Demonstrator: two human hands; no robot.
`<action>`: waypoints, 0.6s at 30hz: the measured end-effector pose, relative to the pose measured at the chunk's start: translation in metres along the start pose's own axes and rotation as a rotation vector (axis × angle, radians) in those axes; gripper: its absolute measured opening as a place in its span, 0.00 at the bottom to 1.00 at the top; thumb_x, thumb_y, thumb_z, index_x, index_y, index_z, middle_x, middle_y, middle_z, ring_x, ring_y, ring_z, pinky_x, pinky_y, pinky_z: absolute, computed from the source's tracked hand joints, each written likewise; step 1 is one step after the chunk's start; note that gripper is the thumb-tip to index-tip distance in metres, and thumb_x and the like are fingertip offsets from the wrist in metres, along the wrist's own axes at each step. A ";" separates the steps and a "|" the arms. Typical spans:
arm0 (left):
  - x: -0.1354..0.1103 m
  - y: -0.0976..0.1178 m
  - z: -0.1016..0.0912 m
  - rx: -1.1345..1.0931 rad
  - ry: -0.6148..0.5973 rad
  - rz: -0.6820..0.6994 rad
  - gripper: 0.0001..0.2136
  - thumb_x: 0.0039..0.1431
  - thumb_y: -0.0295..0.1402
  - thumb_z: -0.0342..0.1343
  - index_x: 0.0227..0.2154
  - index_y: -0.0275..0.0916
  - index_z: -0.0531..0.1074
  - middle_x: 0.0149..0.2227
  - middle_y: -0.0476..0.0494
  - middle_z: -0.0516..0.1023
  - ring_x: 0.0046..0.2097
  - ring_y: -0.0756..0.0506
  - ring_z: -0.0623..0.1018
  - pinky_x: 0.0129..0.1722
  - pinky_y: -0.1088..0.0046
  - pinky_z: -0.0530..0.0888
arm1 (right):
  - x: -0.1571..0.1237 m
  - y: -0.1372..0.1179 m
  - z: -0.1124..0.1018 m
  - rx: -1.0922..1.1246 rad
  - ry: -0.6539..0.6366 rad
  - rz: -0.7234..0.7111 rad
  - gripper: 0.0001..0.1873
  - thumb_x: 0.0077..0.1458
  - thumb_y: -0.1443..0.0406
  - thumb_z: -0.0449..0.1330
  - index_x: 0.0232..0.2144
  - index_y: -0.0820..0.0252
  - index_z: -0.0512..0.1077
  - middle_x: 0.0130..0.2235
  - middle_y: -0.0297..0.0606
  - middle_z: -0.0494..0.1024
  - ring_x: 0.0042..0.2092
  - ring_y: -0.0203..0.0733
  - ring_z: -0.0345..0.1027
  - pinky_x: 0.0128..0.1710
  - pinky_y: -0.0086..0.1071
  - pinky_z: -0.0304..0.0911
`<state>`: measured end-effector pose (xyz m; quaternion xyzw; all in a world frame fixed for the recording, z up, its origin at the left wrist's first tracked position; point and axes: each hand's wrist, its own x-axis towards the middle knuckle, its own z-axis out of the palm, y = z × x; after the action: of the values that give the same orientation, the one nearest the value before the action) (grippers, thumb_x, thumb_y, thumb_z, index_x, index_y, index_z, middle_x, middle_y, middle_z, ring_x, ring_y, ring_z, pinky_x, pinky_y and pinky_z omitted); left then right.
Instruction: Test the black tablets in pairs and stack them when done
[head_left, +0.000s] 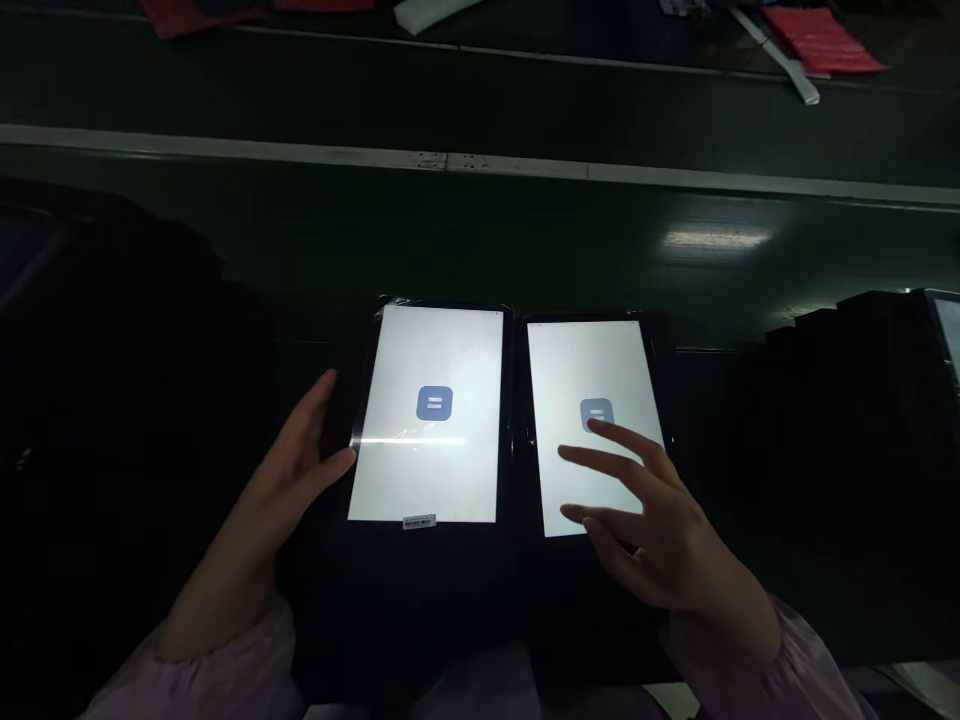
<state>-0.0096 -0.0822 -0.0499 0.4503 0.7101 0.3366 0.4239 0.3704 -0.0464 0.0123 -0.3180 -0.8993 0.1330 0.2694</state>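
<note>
Two black tablets lie side by side in front of me, both with lit white screens showing a small blue square icon. My left hand [300,465] rests against the left edge of the left tablet [431,415], thumb on the bezel and fingers along its side. My right hand [652,520] hovers with fingers spread over the lower part of the right tablet [592,400], one fingertip close to its blue icon. A small barcode label [418,521] sits at the bottom of the left tablet's screen.
Beyond the tablets a dark conveyor belt [480,240] runs across, edged by a pale metal rail [450,162]. Red packets [821,40] and white strips lie on the far side. Dark stacks stand at the left [112,330] and right [862,380].
</note>
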 end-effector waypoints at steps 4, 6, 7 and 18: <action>-0.001 0.015 0.014 -0.023 0.184 -0.045 0.37 0.63 0.56 0.64 0.70 0.47 0.68 0.79 0.42 0.59 0.79 0.27 0.55 0.77 0.42 0.53 | -0.009 0.019 -0.003 -0.245 0.200 0.227 0.15 0.68 0.71 0.60 0.46 0.52 0.85 0.60 0.43 0.81 0.69 0.63 0.67 0.58 0.57 0.77; -0.004 0.024 0.019 -0.009 0.241 -0.095 0.32 0.65 0.54 0.62 0.68 0.48 0.71 0.78 0.44 0.61 0.78 0.27 0.58 0.76 0.41 0.55 | -0.015 0.029 -0.006 -0.336 0.275 0.344 0.15 0.70 0.70 0.59 0.49 0.50 0.84 0.62 0.42 0.79 0.70 0.65 0.64 0.61 0.62 0.74; -0.006 0.028 0.021 0.001 0.258 -0.120 0.31 0.66 0.52 0.61 0.68 0.48 0.71 0.77 0.45 0.62 0.78 0.27 0.59 0.76 0.40 0.56 | -0.017 0.033 -0.006 -0.360 0.292 0.374 0.15 0.71 0.69 0.59 0.49 0.50 0.85 0.62 0.42 0.79 0.71 0.66 0.63 0.62 0.64 0.72; -0.011 0.050 0.034 0.041 0.321 -0.150 0.27 0.69 0.48 0.58 0.68 0.48 0.72 0.75 0.47 0.66 0.77 0.30 0.61 0.77 0.44 0.57 | -0.018 0.039 0.016 -0.376 0.291 0.437 0.16 0.74 0.65 0.56 0.52 0.49 0.84 0.71 0.41 0.70 0.78 0.72 0.44 0.69 0.77 0.55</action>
<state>0.0412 -0.0704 -0.0176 0.3450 0.8069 0.3573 0.3197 0.3923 -0.0291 -0.0240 -0.5632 -0.7706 -0.0276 0.2970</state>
